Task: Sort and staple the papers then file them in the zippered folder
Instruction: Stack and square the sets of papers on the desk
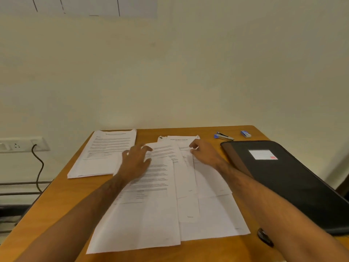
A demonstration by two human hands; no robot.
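One view only — a wide-angle camera worn on the person's head, looking forward and down. It faces a cream wall (188, 72) toward 12 o'clock, with the wooden table (62, 195) filling the lower half of the frame. Both forearms enter from the bottom edge, near 7 and 5 o'clock, so the camera sits close above the near table edge. Straight lines bow toward the frame's corners — lens distortion. No second view shares the scene.
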